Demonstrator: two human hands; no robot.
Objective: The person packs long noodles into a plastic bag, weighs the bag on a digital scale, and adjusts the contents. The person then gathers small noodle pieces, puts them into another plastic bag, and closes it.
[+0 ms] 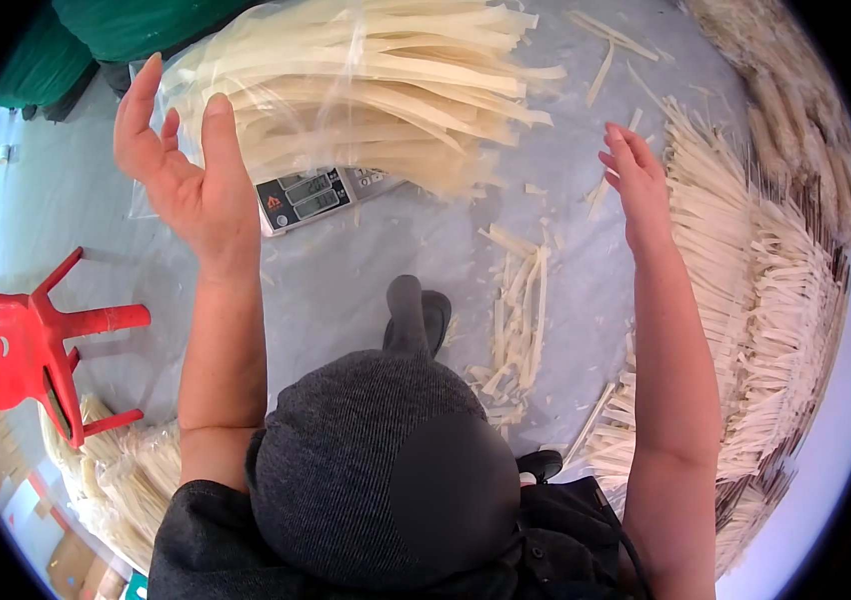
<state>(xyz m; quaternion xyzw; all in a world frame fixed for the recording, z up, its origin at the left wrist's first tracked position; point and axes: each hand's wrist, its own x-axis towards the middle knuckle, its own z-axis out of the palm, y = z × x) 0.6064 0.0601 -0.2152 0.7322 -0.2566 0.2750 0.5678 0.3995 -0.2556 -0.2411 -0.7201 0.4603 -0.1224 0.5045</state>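
Observation:
My left hand (181,175) is raised with thumb and fingers apart, holding nothing, at the left end of a large bundle of pale, flat strips (426,75). A clear plastic bag (246,115) wraps the left part of the bundle, and the strips stick out loose to the right. Beneath it sits a digital scale (306,195), its display partly visible. Out to the right, my right hand (638,185) hangs open and empty, fingers stretched, close to a long pile of similar strips (711,200).
Broken strips (521,310) litter the grey floor (336,290). At left stands a red plastic stool (16,345), with bagged strips (136,470) below it. Green sacks (136,25) fill the upper left. More bundles (796,100) line the upper right.

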